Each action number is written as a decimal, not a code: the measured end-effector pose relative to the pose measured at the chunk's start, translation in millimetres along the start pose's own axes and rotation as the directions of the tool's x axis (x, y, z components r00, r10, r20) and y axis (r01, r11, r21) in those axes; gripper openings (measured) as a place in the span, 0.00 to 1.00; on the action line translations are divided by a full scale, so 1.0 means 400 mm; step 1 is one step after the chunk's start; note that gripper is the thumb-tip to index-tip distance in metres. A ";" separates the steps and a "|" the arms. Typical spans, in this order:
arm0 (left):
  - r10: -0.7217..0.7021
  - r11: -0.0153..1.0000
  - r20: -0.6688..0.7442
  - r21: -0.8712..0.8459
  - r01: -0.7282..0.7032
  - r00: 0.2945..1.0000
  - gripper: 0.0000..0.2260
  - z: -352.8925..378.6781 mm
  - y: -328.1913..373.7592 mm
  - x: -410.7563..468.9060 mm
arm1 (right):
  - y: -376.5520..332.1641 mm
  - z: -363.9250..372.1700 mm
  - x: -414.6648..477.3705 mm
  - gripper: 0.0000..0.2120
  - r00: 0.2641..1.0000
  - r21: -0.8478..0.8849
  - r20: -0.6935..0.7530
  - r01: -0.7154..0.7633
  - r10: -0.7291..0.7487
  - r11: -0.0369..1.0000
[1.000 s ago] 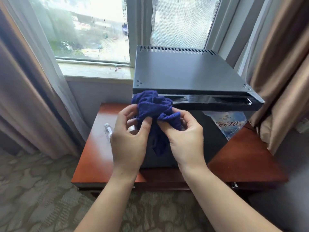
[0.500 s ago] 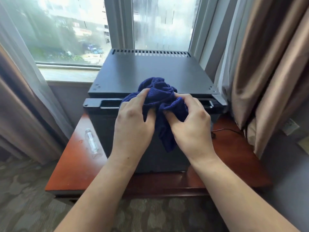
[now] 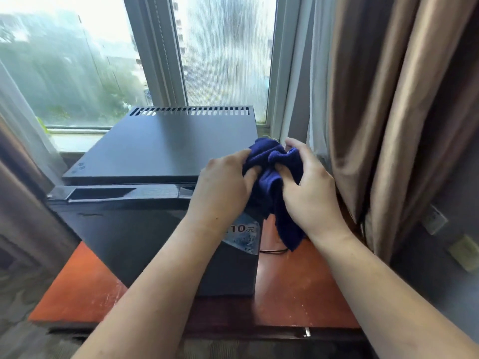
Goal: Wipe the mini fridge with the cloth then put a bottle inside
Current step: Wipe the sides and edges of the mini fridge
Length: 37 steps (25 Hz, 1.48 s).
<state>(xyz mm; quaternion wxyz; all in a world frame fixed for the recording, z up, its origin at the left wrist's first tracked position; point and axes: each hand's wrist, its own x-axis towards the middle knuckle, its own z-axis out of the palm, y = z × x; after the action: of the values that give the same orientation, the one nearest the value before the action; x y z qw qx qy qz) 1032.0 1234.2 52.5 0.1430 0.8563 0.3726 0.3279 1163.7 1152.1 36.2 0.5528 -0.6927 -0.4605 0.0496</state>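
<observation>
Beyond my hands a window (image 3: pixel 77 60) glows with hazy daylight. Brown curtains (image 3: pixel 388 99) hang to my right, a reddish wooden table (image 3: pixel 298 294) sits beneath my wrists, over patterned carpet (image 3: pixel 15 294).

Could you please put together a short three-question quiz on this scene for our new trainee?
1. True or false: the mini fridge door is open.
2. The blue cloth is held by: A) the left hand only, B) the right hand only, C) both hands.
3. Fill in: the fridge stands on a reddish wooden ____.

Key:
1. False; the door looks shut.
2. C; both hands have a grip on the bunched cloth, above the fridge's front right corner.
3. Table.
</observation>
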 end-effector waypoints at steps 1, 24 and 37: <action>0.018 0.999 0.028 0.043 -0.019 0.999 0.12 -0.004 -0.002 0.024 | 0.014 0.009 0.025 0.22 1.000 -0.005 0.022 -0.001 0.001 1.000; 0.166 0.946 0.411 0.191 -0.263 0.896 0.23 0.023 -0.128 0.372 | 0.170 0.163 0.257 0.15 0.971 0.317 0.238 -0.107 0.031 0.942; -0.228 0.951 0.195 0.257 0.175 0.954 0.20 0.122 0.023 0.303 | 0.321 0.129 0.324 0.14 0.846 0.721 0.532 -0.442 -0.017 0.533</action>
<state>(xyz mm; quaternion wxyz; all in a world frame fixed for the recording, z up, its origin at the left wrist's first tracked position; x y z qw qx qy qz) 1130.9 1316.6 75.9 0.1137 0.8557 0.4765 0.1667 1282.7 1283.6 -30.7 0.6675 -0.3704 -0.4125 0.4971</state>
